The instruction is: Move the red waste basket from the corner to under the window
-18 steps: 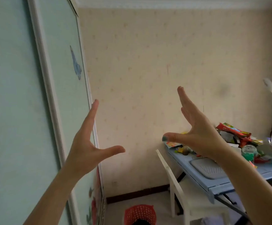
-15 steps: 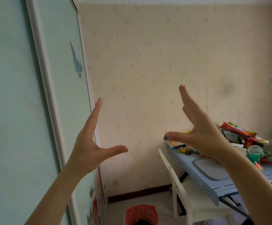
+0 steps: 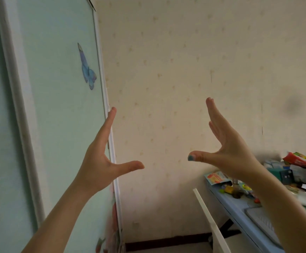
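Note:
My left hand [image 3: 101,161] is raised in front of me, palm turned inward, fingers straight up and thumb stretched to the right. My right hand [image 3: 225,148] mirrors it, fingers up and thumb pointing left. Both hold nothing, and a wide gap lies between them. The red waste basket is out of the frame; only the floor strip at the wall's foot shows where the corner is.
A pale green sliding wardrobe door [image 3: 57,106] with a blue butterfly sticker [image 3: 87,70] fills the left. A blue desk [image 3: 239,209] piled with packets stands at the right, with a white chair back [image 3: 210,221] in front of it. Beige wallpaper [image 3: 185,70] lies ahead.
The view has tilted upward and shifted left: the red basket at the bottom has dropped out of frame and the desk has slid right. Both hands keep the same open pose.

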A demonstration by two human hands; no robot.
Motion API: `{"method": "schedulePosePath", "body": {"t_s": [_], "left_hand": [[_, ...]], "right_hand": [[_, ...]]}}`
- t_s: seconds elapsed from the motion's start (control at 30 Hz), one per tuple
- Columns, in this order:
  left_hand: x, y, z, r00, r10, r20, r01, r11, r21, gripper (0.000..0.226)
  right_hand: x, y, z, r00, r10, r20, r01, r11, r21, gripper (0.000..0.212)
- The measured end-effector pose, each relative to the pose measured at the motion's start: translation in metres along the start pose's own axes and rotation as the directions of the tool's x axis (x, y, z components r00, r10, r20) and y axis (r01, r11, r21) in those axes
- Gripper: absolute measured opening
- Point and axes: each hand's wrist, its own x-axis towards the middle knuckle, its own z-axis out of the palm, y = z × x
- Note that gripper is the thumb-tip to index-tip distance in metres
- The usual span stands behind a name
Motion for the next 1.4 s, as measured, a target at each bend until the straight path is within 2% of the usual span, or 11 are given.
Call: {"method": "schedulePosePath", "body": {"t_s": [0.47,0.97,1.4], "left_hand": [[0.086,-0.122,0.055,0.999,-0.029,-0.02,0.029,1.0,0.001,0.125],[0.199,-0.328,0.115,0.999,-0.009,0.044,0.013,0.996,-0.092,0.127],[0.255,-0.456,0.135,0.996,-0.037,0.079,0.051,0.983,-0.178,0.125]], "right_hand": [[0.091,0.128,0.035,1.0,0.008,0.022,-0.008,1.0,0.022,0.126],[0.212,0.281,0.123,0.998,0.047,-0.028,-0.049,0.996,-0.07,0.124],[0.277,0.374,0.197,0.992,0.11,-0.056,-0.112,0.993,-0.031,0.126]]}}
